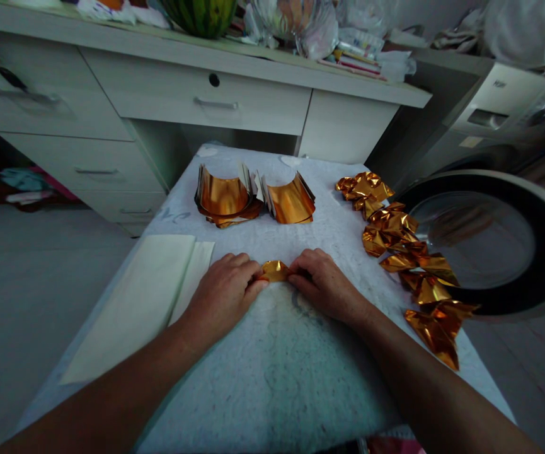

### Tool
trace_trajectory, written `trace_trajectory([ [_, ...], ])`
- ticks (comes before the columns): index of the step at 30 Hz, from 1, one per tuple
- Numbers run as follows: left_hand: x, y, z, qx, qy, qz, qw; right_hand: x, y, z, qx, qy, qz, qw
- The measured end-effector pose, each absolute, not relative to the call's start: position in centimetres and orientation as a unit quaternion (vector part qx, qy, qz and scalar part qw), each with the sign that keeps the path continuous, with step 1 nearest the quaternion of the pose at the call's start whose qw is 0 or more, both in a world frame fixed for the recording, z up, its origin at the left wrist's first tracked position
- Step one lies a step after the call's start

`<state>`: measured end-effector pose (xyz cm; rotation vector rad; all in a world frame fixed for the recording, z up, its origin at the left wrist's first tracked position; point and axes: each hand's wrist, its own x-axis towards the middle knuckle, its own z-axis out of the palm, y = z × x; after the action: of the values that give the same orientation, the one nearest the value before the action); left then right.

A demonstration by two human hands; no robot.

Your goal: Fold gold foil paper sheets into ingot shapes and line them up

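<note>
A small folded piece of gold foil paper is stretched between my two hands, low over the middle of the cloth-covered table. My left hand pinches its left end between thumb and fingers. At the other end, my right hand grips it the same way. Beyond my hands lie two stacks of curved gold foil sheets, the left stack and the right stack, side by side. Several folded gold foil pieces are heaped in a line along the table's right side.
Folded pale paper sheets lie at the table's left. Close to the right edge hangs an open round washing machine door. A white desk with drawers stands behind, bearing a watermelon and a glass bowl.
</note>
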<state>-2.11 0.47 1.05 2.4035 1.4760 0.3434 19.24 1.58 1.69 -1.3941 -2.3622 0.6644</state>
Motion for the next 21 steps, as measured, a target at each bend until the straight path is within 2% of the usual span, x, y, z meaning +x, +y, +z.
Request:
trace_trajectory([
  [7, -1.74, 0.56, 1.1, 0.833, 0.524, 0.112, 0.14, 19.1, 1.57, 1.55, -0.526, -0.813, 0.209, 0.136],
  [21, -1.22, 0.21, 1.2, 0.821, 0.568, 0.045, 0.043, 18.43, 1.7, 1.12, -0.584, -0.79, 0.152, 0.112],
])
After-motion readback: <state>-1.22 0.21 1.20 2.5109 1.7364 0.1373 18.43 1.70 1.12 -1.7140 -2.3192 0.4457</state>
